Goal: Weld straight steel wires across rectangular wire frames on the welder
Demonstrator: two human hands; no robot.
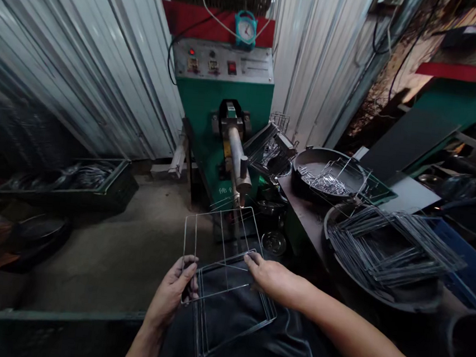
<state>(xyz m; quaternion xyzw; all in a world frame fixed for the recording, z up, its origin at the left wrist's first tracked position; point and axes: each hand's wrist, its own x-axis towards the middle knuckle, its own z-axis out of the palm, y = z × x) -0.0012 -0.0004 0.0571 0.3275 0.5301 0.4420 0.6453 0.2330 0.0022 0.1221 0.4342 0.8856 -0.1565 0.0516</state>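
Observation:
My left hand (181,282) is closed around the left side of a rectangular wire frame (224,244) with crossbars, held tilted in front of me. My right hand (268,274) pinches wire at the frame's right side; whether it holds a separate rod there, I cannot tell. Below, several more rectangular wire frames (201,332) rest on the dark apron (233,313) over my lap. The far edge of the held frame reaches the metal electrode (243,184) of a green welding machine (203,99). Whether they touch is unclear.
To the right, a round black tray (377,301) bears stacked wire frames (399,250). Behind it, another round tray (307,154) holds short metal pieces (326,181). Crates stand at left (112,191) and lower left (1,318). A teal clock (246,30) hangs above the machine's panel.

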